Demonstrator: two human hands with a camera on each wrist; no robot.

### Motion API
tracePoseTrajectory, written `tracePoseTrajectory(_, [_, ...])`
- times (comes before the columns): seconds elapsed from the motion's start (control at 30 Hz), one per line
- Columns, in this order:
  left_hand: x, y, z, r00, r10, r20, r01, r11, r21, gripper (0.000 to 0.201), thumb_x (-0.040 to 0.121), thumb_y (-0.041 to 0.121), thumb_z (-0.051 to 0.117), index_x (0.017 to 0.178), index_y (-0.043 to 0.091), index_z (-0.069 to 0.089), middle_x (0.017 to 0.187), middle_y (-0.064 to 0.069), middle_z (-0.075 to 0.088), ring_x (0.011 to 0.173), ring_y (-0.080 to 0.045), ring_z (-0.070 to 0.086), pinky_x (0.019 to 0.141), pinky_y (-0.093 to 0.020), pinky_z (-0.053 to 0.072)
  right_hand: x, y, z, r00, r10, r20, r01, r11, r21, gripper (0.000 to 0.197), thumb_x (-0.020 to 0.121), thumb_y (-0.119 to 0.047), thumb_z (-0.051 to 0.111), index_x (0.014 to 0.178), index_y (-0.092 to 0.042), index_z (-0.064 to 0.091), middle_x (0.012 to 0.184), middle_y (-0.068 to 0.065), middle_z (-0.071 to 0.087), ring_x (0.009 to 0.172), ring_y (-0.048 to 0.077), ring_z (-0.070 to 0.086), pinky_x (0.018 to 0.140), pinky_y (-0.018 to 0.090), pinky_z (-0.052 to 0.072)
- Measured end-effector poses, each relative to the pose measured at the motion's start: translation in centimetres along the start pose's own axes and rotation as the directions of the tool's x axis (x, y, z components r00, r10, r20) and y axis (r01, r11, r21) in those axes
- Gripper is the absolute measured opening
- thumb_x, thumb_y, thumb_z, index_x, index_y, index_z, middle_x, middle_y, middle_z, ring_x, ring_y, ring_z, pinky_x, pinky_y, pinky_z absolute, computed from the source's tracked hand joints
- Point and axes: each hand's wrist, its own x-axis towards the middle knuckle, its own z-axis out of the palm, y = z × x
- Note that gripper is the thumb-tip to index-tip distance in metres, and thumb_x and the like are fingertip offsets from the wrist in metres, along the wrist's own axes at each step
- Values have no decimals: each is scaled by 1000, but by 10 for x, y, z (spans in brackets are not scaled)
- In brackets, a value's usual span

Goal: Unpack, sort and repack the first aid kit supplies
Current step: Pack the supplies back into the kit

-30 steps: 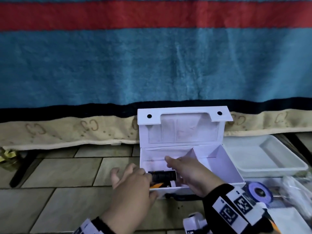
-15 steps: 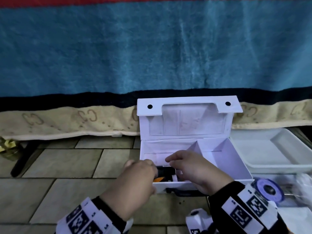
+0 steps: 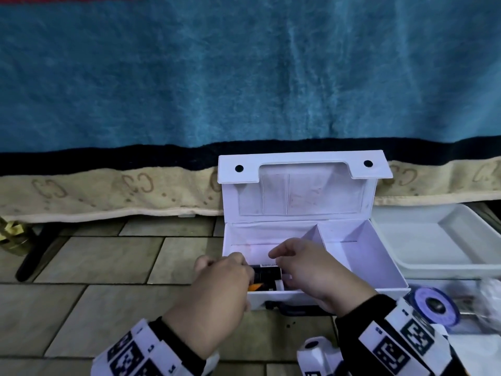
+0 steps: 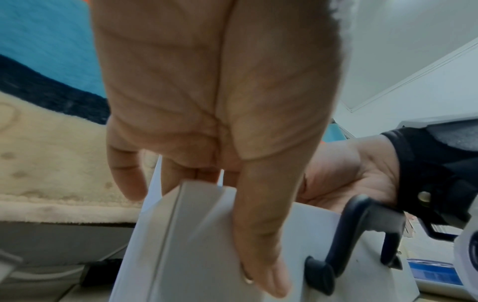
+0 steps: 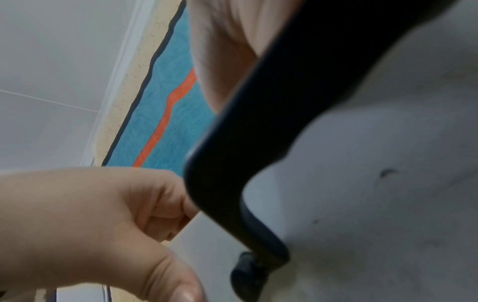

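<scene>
Left hand (image 3: pixel 217 289) grips front-left corner of open white first aid box (image 3: pixel 352 256) on tiled floor; right hand (image 3: pixel 309 270) reaches into left compartment over black bottle (image 3: pixel 267 275), grasp not discernible.

White first aid box (image 3: pixel 360 248) sits open on tiled floor, lid upright w/ two black studs, dark carry handle (image 4: pixel 357 230) on front wall. Inside: two compartments split by a divider. A black cylindrical item (image 3: pixel 267 275) w/ white label & orange patch lies on its side in left compartment, against front wall; right compartment shows bare white.
</scene>
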Motion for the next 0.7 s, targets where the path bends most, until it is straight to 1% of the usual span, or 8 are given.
tracePoseTrajectory(0.17, [1, 2, 1, 1000, -5, -1, 5, 999, 33, 28, 85, 27, 59, 114, 24, 57, 123, 9, 46, 109, -15, 53, 102, -34, 28, 1, 1, -1, 1000, -21, -15, 21, 1000, 3, 21, 88, -10, 48, 89, -23, 65, 90, 7, 65, 74, 21, 59, 83, 43, 54])
tracePoseTrajectory(0.33, [0, 0, 2, 1000, 1, -20, -1, 1000, -10, 30, 85, 25, 60, 114, 25, 56, 122, 9, 45, 109, -13, 52, 100, -32, 28, 1, -3, 0, 999, 12, -35, -13, 1000, -10, 23, 86, -8, 45, 87, -21, 64, 83, 5, 61, 73, 22, 59, 80, 41, 55])
tracePoseTrajectory(0.4, [-1, -1, 2, 1000, 0, -15, 0, 1000, -10, 30, 85, 26, 59, 114, 25, 55, 122, 9, 44, 110, -12, 52, 100, -33, 30, 0, -7, 1, 999, -1, -54, -6, 992, -124, 26, 86, -9, 43, 97, -20, 63, 92, 4, 61, 83, 22, 61, 81, 35, 53])
tracePoseTrajectory(0.47, [-2, -1, 2, 999, 5, -37, -5, 1000, -11, 29, 85, 27, 59, 114, 26, 54, 121, 9, 44, 111, -11, 51, 99, -33, 31, -4, -13, 5, 994, -59, -89, 27, 947, -320, 30, 88, -12, 43, 113, -19, 58, 108, 5, 59, 102, 23, 59, 82, 25, 45])
tracePoseTrajectory(0.53, [-5, -1, -1, 998, 32, -47, -32, 999, -12, 26, 87, 34, 57, 112, 27, 53, 119, 9, 45, 111, -10, 51, 98, -32, 31, -18, -18, 9, 966, -198, -167, 115, 906, -407, 32, 89, -12, 45, 119, -19, 54, 119, 3, 50, 112, 22, 52, 87, 24, 40])
tracePoseTrajectory(0.6, [-5, 2, -4, 998, 50, -32, -50, 999, -13, 29, 87, 47, 54, 110, 30, 51, 117, 11, 45, 111, -8, 50, 98, -33, 32, -44, -22, 7, 895, -365, -258, 242, 881, -406, 32, 88, -9, 46, 116, -19, 54, 120, 1, 45, 114, 19, 48, 96, 23, 38])
tracePoseTrajectory(0.63, [-6, 2, -7, 998, 58, -39, -58, 998, -14, 32, 86, 52, 53, 111, 31, 50, 117, 13, 44, 112, -6, 49, 97, -32, 31, -57, -21, 3, 865, -412, -288, 283, 873, -398, 31, 88, -8, 46, 115, -19, 55, 120, 0, 45, 114, 17, 47, 98, 21, 36])
tracePoseTrajectory(0.7, [-10, 8, -16, 993, 85, -77, -88, 996, -34, 34, 84, 53, 56, 112, 35, 49, 117, 17, 40, 114, -4, 46, 93, -29, 31, -82, -14, -12, 845, -417, -336, 286, 882, -375, 29, 89, -8, 46, 114, -20, 57, 120, -3, 46, 108, 11, 48, 91, 14, 36])
